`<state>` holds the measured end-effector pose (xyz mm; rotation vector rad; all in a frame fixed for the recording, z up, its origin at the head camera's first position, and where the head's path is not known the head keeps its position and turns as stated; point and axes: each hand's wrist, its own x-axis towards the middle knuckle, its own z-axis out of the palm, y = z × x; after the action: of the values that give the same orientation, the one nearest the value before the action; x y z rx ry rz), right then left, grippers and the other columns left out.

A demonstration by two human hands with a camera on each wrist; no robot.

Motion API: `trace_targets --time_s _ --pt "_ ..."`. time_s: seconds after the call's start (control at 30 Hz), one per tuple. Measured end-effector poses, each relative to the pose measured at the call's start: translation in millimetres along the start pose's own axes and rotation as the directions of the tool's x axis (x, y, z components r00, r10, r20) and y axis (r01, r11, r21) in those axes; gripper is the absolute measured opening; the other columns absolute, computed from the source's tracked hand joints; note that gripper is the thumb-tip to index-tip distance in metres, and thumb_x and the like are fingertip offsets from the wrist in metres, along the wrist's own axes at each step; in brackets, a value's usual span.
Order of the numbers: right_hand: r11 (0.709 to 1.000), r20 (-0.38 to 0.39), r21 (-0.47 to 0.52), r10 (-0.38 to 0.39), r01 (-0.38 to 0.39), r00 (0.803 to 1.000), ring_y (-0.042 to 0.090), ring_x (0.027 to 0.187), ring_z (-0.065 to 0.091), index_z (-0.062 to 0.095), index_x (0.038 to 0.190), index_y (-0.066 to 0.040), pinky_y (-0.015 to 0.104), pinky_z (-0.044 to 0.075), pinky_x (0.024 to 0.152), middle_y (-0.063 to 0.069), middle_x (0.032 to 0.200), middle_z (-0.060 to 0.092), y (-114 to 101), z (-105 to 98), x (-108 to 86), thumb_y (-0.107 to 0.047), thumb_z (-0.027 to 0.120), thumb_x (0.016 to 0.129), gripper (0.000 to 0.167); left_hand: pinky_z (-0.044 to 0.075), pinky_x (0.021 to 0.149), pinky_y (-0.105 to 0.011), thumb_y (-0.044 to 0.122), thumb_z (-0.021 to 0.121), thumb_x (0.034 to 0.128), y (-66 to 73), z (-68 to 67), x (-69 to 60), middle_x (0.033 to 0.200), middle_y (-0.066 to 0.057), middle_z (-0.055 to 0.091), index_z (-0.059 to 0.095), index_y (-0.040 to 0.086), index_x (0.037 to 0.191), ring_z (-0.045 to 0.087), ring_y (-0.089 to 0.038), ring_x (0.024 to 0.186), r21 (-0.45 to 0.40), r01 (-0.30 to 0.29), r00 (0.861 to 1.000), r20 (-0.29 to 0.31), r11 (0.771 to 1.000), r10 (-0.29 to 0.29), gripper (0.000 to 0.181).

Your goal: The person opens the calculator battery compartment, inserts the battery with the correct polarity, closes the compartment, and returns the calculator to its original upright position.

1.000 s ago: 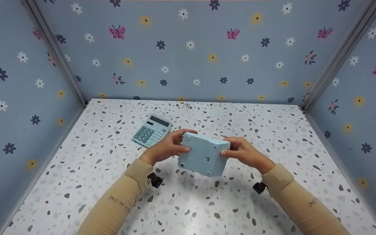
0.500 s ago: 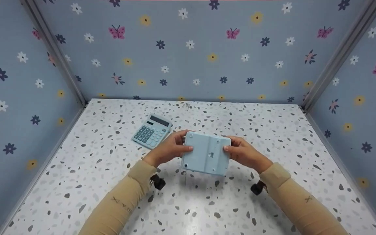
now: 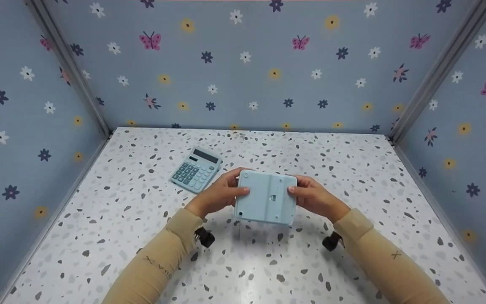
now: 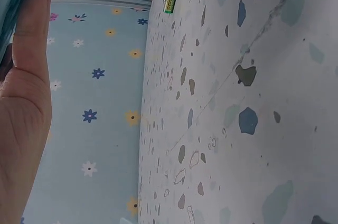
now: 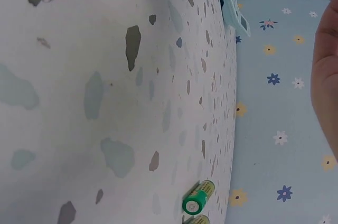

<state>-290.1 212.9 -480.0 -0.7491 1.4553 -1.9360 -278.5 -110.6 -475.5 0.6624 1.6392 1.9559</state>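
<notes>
"Lying leftmost on the speckled white table (image 3: 78,236): what?"

"A light blue calculator (image 3: 196,171), face up, set at a slant. Dark screen at the far end, keys nearer the person. Beyond it, the flowered back wall (image 3: 264,90)."

"Next along?"

"The left hand (image 3: 218,193), near the calculator's lower right side. It grips the left edge of a pale blue case (image 3: 256,200): thumb laid over the near face, the other fingers largely hidden behind. Tan left sleeve (image 3: 154,264), dark marks on it. Black wrist device (image 3: 206,237) below the cuff."

"Position of the case?"

"Between the hands, raised above the table, right of the calculator. Broad face towards the head camera. A line runs down that face, groove or step, cannot tell which. Small notch right of the line; round spots near the corners, the lower left one dark."

"And the right hand (image 3: 318,196)?"

"Holding the case's right edge, thumb across the near face, fingertips out of sight behind. Tan right sleeve (image 3: 386,253)."

"Anything more?"

"Two green batteries (image 5: 204,194) on the table, close together, seen from both wrists. Right wrist view: one is cut by the lower frame edge."
</notes>
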Motion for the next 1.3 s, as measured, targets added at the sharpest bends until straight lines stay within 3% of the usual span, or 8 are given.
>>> trace_targets --time_s 0.17,0.27,0.4,0.57,0.87,1.0,1.17,1.3 --pt "0.996 -0.160 -0.071 0.034 -0.045 0.987 0.011 0.103 0.073 0.075 0.123 -0.018 0.030 0.064 0.091 -0.003 0.118 0.079 -8.3 3.9 1.2 -0.001 0.055 0.110 0.029 0.068 0.083 -0.039 0.004 0.060 0.1074 -0.8 0.3 1.5 0.129 -0.002 0.074 0.045 0.010 0.160 0.077 -0.021 0.108 -0.001 -0.018 0.999 -0.033 1.000 0.018 0.056" --pt "0.984 -0.299 -0.155 0.038 -0.088 0.953 0.012 0.105 0.071 0.071 0.127 -0.017 0.032 0.064 0.089 -0.003 0.119 0.077 -13.3 7.9 3.5 -0.004 0.066 0.106 0.024 0.068 0.085 -0.039 0.003 0.060 0.1074 -1.0 -0.4 2.7 0.129 -0.002 0.073 0.044 0.010 0.160 0.077 -0.021 0.109 -0.016 -0.032 0.998 -0.049 0.999 0.031 0.055" --pt "0.938 -0.428 -0.313 0.000 -0.148 0.904 0.015 0.103 0.069 0.066 0.139 -0.007 0.029 0.063 0.081 -0.002 0.119 0.074 -17.6 13.0 6.7 -0.011 0.077 0.101 0.040 0.068 0.087 -0.041 0.003 0.059 0.1076 -1.6 -1.7 4.7 0.129 -0.002 0.072 0.042 0.008 0.160 0.076 -0.020 0.110 -0.032 -0.041 0.997 -0.066 0.999 0.039 0.055" --pt "0.865 -0.492 -0.479 -0.125 -0.148 0.862 0.016 0.097 0.066 0.060 0.147 0.003 0.025 0.061 0.076 0.006 0.115 0.070 -17.7 16.6 9.2 -0.011 0.080 0.098 0.055 0.069 0.084 -0.042 0.004 0.058 0.1082 -3.9 -2.5 7.1 0.129 -0.003 0.071 0.041 0.007 0.160 0.077 -0.021 0.107 -0.033 -0.034 0.996 -0.086 0.999 0.031 0.055" --pt "0.759 -0.560 -0.631 -0.303 -0.159 0.771 0.021 0.101 0.068 0.063 0.139 0.006 0.021 0.059 0.083 0.023 0.119 0.068 -21.9 27.2 12.0 -0.012 0.083 0.096 0.051 0.069 0.077 -0.039 0.006 0.062 0.1076 -6.5 -0.5 9.8 0.124 -0.004 0.074 0.043 0.007 0.160 0.078 -0.020 0.102 -0.012 -0.055 0.986 -0.161 0.998 0.053 0.056" --pt "0.714 -0.536 -0.684 -0.354 -0.149 0.766 0.028 0.104 0.070 0.066 0.137 0.005 0.022 0.057 0.084 0.023 0.118 0.069 -22.2 33.4 13.7 -0.011 0.084 0.094 0.049 0.069 0.077 -0.040 0.005 0.062 0.1082 -6.9 1.0 11.5 0.124 -0.004 0.074 0.041 0.007 0.161 0.078 -0.021 0.102 -0.028 -0.050 0.982 -0.183 0.998 0.044 0.057" --pt "0.687 -0.517 -0.710 -0.359 -0.155 0.777 0.032 0.106 0.072 0.066 0.139 0.004 0.029 0.059 0.086 0.020 0.115 0.069 -21.4 41.9 17.8 -0.010 0.086 0.092 0.052 0.069 0.080 -0.042 0.003 0.062 0.1075 -10.4 1.6 14.8 0.126 -0.005 0.074 0.040 0.007 0.161 0.077 -0.022 0.105 -0.041 -0.048 0.978 -0.205 0.998 0.039 0.058" --pt "0.671 -0.519 -0.723 -0.371 -0.164 0.770 0.033 0.102 0.071 0.068 0.136 0.005 0.039 0.061 0.088 0.020 0.114 0.070 -21.3 48.8 20.4 -0.008 0.087 0.090 0.052 0.069 0.084 -0.047 0.005 0.064 0.1070 -12.5 2.9 17.1 0.132 -0.009 0.072 0.041 0.009 0.161 0.076 -0.024 0.109 -0.027 -0.034 0.974 -0.223 0.999 0.027 0.059"
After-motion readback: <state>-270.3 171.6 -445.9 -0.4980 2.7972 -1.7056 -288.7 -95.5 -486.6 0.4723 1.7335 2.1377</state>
